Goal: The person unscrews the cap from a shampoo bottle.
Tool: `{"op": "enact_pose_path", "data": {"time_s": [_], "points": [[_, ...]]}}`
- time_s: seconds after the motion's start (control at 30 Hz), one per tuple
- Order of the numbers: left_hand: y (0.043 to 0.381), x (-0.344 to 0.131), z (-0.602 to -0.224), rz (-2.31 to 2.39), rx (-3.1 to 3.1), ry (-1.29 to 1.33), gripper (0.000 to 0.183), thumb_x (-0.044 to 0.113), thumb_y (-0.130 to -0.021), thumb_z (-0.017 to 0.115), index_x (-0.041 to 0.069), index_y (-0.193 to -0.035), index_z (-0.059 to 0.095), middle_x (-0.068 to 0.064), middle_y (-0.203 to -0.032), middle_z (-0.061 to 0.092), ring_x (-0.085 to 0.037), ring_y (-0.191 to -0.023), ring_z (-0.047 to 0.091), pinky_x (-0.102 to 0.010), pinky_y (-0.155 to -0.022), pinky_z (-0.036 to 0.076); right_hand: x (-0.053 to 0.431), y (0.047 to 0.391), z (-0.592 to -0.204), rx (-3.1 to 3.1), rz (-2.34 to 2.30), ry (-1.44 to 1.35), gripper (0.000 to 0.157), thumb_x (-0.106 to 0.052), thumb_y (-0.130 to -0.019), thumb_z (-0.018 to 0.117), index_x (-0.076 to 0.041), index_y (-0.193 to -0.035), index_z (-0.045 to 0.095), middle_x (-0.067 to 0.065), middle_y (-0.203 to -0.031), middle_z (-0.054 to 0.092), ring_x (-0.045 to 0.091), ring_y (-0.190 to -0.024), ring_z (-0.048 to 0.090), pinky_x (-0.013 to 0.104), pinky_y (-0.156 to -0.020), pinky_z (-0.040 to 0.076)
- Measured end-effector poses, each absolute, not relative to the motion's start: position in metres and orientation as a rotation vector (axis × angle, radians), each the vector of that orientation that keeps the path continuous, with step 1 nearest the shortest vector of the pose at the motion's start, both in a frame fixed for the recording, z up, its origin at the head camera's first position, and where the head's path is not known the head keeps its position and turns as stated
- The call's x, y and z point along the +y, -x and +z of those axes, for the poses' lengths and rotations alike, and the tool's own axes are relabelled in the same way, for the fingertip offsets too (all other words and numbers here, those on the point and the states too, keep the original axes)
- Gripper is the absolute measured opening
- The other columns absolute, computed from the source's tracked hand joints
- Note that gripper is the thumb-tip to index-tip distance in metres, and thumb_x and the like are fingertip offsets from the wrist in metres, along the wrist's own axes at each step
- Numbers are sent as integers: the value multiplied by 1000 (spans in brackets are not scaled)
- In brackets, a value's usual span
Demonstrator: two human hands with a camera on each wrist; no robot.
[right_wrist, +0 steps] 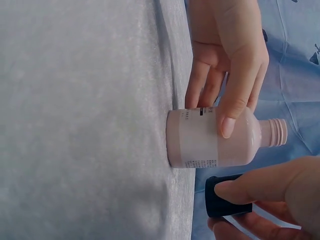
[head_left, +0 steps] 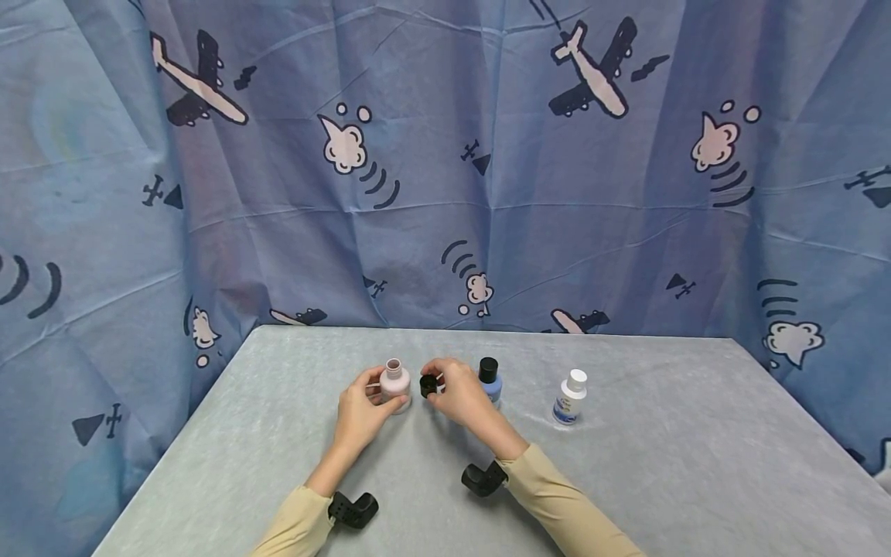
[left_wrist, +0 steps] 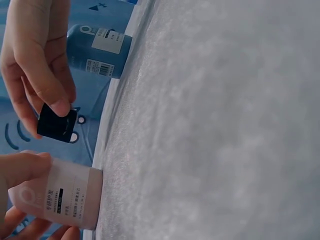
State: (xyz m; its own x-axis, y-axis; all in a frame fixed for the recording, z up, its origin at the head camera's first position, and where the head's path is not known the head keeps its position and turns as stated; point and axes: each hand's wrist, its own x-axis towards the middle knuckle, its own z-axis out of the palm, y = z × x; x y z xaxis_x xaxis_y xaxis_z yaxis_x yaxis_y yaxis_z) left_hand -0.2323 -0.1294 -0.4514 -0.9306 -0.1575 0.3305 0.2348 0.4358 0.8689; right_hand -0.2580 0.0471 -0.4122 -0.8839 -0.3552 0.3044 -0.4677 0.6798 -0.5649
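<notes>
A pink bottle [head_left: 395, 384] stands upright on the table, its threaded neck uncapped. My left hand [head_left: 361, 410] grips it round the body, thumb on the near side, as the right wrist view shows with the bottle [right_wrist: 215, 137] lying sideways in that picture. Just right of the bottle, my right hand [head_left: 459, 394] pinches a black cap [head_left: 428, 385] between thumb and fingers, apart from the neck. The cap [left_wrist: 57, 123] is held off the table in the left wrist view. Behind the right hand stands a blue bottle [head_left: 492, 384] with a black cap, partly hidden.
Farther right stands a white bottle [head_left: 571, 398] with a white cap and a blue label. A pale grey cloth covers the table [head_left: 668, 456]. Beyond its back edge hangs a blue curtain [head_left: 431, 170] printed with airplanes and clouds.
</notes>
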Motion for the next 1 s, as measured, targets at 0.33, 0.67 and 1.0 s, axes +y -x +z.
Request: {"op": "enact_pose_path", "data": {"time_s": [0.33,0.67,1.0], "points": [[229,-133,-448,-1487,-2351,46,54,10,-74,81,3,-123,59,-21,-110,67,-32,-100,67,-42,-82,56,45,260,-419,-2735,967,-690,32,3,-70,77,-6,-100,68,10,-94,69,20,-80,65,30,-71,53],[225,-137,-444,-1443,-2355,41,52,11,-75,80,3,-122,61,-18,-118,66,-32,-99,68,-42,-80,57,42,258,-421,-2785,863,-692,32,3,-71,75,-7,-101,68,9,-94,69,19,-79,63,30,-70,52],[221,-141,-445,-1434,-2348,38,50,10,-76,80,4,-122,61,-18,-111,69,-33,-97,68,-43,-77,57,42,259,-427,-2849,834,-710,33,3,-72,76,-6,-103,68,12,-98,69,19,-77,63,33,-70,52]]}}
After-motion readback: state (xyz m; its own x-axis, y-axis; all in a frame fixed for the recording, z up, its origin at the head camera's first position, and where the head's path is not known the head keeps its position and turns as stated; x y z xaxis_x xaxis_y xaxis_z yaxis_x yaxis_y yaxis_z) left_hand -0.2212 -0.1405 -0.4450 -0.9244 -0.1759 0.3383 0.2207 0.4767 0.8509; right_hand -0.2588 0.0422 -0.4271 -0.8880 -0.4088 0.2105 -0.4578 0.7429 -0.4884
